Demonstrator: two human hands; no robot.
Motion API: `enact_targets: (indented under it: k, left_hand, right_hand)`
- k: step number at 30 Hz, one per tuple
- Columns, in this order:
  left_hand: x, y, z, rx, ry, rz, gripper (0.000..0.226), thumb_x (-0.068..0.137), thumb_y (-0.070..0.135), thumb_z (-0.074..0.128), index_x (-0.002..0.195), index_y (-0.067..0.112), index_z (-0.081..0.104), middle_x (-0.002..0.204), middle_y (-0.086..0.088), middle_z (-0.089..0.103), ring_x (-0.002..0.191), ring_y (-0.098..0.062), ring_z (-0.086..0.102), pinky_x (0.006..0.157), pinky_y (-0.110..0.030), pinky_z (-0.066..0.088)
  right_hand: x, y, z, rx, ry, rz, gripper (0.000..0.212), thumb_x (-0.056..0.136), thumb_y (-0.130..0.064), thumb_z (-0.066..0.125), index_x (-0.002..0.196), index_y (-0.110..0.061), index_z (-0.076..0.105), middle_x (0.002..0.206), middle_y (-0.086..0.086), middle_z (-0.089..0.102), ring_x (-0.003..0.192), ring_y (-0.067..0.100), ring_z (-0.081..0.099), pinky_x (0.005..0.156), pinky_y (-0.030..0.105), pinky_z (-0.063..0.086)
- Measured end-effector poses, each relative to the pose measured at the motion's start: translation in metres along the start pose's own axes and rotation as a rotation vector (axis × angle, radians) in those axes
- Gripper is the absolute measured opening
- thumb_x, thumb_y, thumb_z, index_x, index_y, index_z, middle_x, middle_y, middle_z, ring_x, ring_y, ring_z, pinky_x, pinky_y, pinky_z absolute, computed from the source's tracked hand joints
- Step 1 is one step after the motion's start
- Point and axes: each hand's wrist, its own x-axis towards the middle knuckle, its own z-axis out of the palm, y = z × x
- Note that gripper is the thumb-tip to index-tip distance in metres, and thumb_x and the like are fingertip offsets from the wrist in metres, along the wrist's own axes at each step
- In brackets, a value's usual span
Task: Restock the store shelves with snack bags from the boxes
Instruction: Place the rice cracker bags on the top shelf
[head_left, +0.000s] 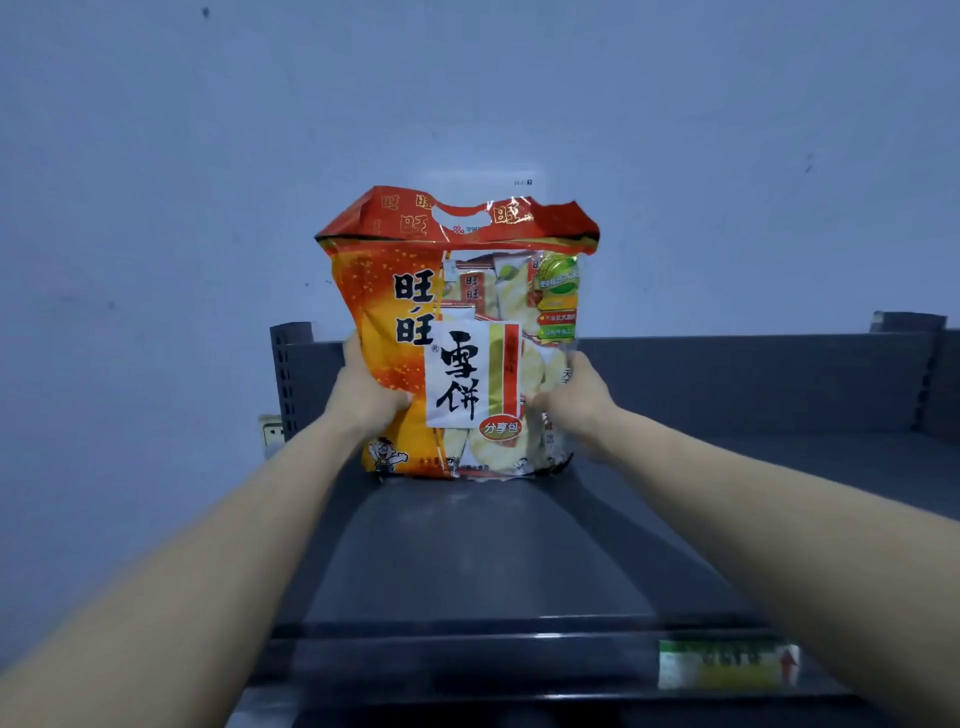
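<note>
A large orange and red snack bag with a cut-out handle and a clear window showing white crackers stands upright at the back of a dark grey top shelf. My left hand grips the bag's left side. My right hand grips its right side. Both arms reach forward over the shelf. The bag's bottom edge touches the shelf surface.
A pale blue wall rises behind the shelf. Dark upright shelf posts stand at the left and far right. A wall socket sits left of the post. A green and yellow price label is on the shelf's front edge.
</note>
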Motion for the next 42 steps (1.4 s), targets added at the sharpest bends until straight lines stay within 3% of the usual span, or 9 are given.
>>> enact_targets:
  k: [8,12,16,19,23,25,28,35,42]
  left_hand:
    - [0.023,-0.013,0.002,0.106,0.014,0.024,0.090,0.080,0.001,0.069,0.147,0.025,0.013,0.131,-0.011,0.050,0.109,-0.032,0.056,0.059,-0.026,0.045]
    - [0.028,-0.016,0.007,0.135,-0.001,0.032,0.089,0.080,-0.004,0.066,0.148,0.025,0.014,0.127,-0.010,0.052,0.100,-0.028,0.056,0.073,-0.036,0.049]
    - [0.026,-0.018,0.010,0.122,-0.009,-0.027,0.092,0.078,-0.007,0.066,0.148,0.021,0.014,0.131,-0.011,0.048,0.099,-0.025,0.054,0.061,-0.023,0.045]
    - [0.017,-0.009,0.011,0.242,-0.003,-0.050,0.088,0.078,-0.002,0.069,0.147,0.013,0.015,0.140,-0.017,0.036,0.110,-0.032,0.052,0.071,-0.026,0.043]
    - [-0.011,0.011,0.014,0.364,0.032,0.030,0.066,0.087,0.002,0.059,0.144,0.008,0.026,0.140,-0.016,0.037,0.074,-0.022,0.055,0.051,-0.024,0.042]
    - [-0.029,0.022,0.018,0.373,0.017,0.089,0.053,0.088,0.002,0.055,0.137,0.008,0.038,0.129,-0.012,0.049,0.071,-0.019,0.054,0.056,-0.029,0.047]
    - [-0.066,0.038,0.032,0.383,-0.049,0.202,0.031,0.086,0.004,0.058,0.116,0.009,0.054,0.103,-0.004,0.053,0.087,-0.020,0.051,0.075,-0.031,0.044]
    - [-0.179,0.088,0.090,0.294,-0.228,0.365,0.024,0.084,0.007,0.065,0.108,0.009,0.065,0.093,-0.002,0.062,0.083,-0.014,0.056,0.081,-0.025,0.047]
    - [-0.299,0.093,0.186,0.274,-0.522,0.354,0.018,0.082,0.007,0.065,0.099,0.010,0.068,0.078,0.001,0.061,0.061,-0.001,0.050,0.064,-0.013,0.041]
  right_hand:
    - [0.018,0.008,0.011,-0.004,0.035,-0.017,0.049,0.081,-0.005,0.066,0.123,-0.020,0.045,0.113,0.004,0.063,0.108,0.026,0.060,0.098,0.046,0.049]
    - [0.023,0.010,0.012,-0.051,0.028,-0.031,0.053,0.082,-0.004,0.064,0.128,-0.021,0.044,0.110,0.000,0.061,0.108,0.024,0.059,0.098,0.044,0.048]
    - [0.021,0.012,0.009,-0.133,-0.017,-0.014,0.056,0.073,0.009,0.061,0.117,-0.022,0.044,0.107,0.004,0.064,0.103,0.028,0.061,0.093,0.045,0.051]
    - [0.015,0.015,0.006,-0.223,-0.029,-0.024,0.064,0.070,0.008,0.066,0.123,-0.016,0.041,0.113,0.008,0.062,0.104,0.031,0.060,0.090,0.045,0.052]
    - [-0.012,0.011,-0.005,-0.415,-0.026,-0.138,0.051,0.086,-0.007,0.058,0.135,-0.009,0.042,0.132,0.011,0.054,0.113,0.027,0.055,0.090,0.033,0.046]
    - [-0.034,0.007,-0.015,-0.520,-0.063,-0.220,0.055,0.090,-0.011,0.056,0.142,-0.010,0.038,0.141,0.009,0.048,0.120,0.026,0.053,0.094,0.032,0.043]
    - [-0.077,0.003,-0.039,-0.626,-0.101,-0.356,0.048,0.090,-0.016,0.058,0.137,-0.009,0.046,0.139,0.010,0.052,0.127,0.027,0.048,0.100,0.034,0.040]
    - [-0.183,0.022,-0.142,-0.742,-0.087,-0.475,0.041,0.092,-0.018,0.057,0.132,-0.013,0.053,0.138,0.002,0.054,0.132,0.018,0.043,0.104,0.021,0.026]
    - [-0.282,0.102,-0.250,-0.773,-0.085,-0.300,0.030,0.090,-0.017,0.060,0.119,-0.009,0.063,0.122,0.006,0.066,0.116,0.022,0.057,0.098,0.026,0.037]
